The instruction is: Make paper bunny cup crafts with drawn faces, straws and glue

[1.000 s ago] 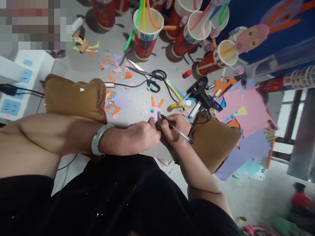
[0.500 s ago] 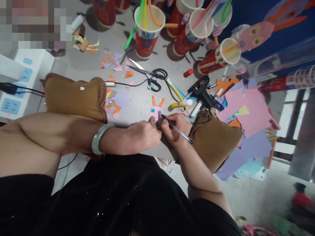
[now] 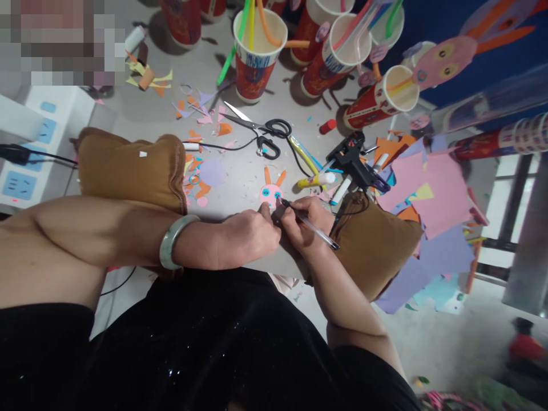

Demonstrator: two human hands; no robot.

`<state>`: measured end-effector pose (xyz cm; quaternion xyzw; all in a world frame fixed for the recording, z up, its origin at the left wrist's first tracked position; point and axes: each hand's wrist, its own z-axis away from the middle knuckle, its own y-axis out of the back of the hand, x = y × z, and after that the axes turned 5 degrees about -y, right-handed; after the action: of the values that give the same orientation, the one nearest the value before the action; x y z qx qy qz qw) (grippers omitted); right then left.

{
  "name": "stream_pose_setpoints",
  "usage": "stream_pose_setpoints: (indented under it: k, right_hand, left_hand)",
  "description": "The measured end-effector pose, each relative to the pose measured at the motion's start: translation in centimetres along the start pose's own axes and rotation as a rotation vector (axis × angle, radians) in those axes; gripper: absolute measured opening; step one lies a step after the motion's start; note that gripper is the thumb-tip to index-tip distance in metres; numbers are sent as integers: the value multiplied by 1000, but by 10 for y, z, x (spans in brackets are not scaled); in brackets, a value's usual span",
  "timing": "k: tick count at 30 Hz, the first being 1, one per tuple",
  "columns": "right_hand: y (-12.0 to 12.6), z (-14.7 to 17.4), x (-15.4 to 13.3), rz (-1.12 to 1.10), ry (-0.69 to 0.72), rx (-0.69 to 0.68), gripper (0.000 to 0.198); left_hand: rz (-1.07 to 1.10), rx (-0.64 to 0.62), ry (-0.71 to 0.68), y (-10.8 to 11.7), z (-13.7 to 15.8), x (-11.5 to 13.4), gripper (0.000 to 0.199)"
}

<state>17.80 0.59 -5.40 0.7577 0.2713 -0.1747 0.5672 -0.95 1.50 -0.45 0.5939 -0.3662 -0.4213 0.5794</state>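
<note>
A small pink paper rabbit face (image 3: 268, 198) with orange ears and blue eyes lies near the table's front edge. My left hand (image 3: 242, 240) is closed, its thumb and curled fingers pinning the face's lower edge, which they partly hide. In my right hand (image 3: 311, 220) a clear ballpoint pen (image 3: 319, 231) with a black grip is pinched, its tip at the rabbit's right eye. Above the face lie black-handled scissors (image 3: 273, 129). A yellow marker (image 3: 314, 181) and a black glue gun (image 3: 354, 161) lie beyond my right hand.
Several red paper cups (image 3: 254, 74) with colored straws stand at the back. Brown cushions (image 3: 131, 168) flank my arms. Paper scraps (image 3: 200, 185) litter the left; pink sheets (image 3: 440, 194) pile up at right. A white power strip (image 3: 47, 142) stands far left.
The pen's rear end has swung slightly right and my right hand has shifted a little. My left hand and the rabbit face stay in place.
</note>
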Motion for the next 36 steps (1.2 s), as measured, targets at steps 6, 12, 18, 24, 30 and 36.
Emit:
stream_pose_setpoints:
  k: [6, 12, 18, 24, 30, 36]
  right_hand:
    - [-2, 2, 2, 18, -36, -34, 8]
    - [-2, 2, 2, 19, -6, 4, 8]
    - [0, 0, 0, 4, -15, -16, 7]
    - [0, 1, 0, -30, -6, 6, 9]
    - [-5, 9, 6, -182, 72, 234, 10]
    - [-8, 7, 26, -188, 138, 463, 16]
  left_hand:
    - [67, -96, 19, 5, -4, 0, 47]
    - [61, -34, 27, -1, -1, 2, 43]
    - [26, -10, 18, -3, 0, 1, 43]
    - [62, -28, 40, -4, 0, 2, 39]
    - [161, -71, 38, -7, 0, 0, 33]
    - [232, -235, -40, 12, -9, -11, 36]
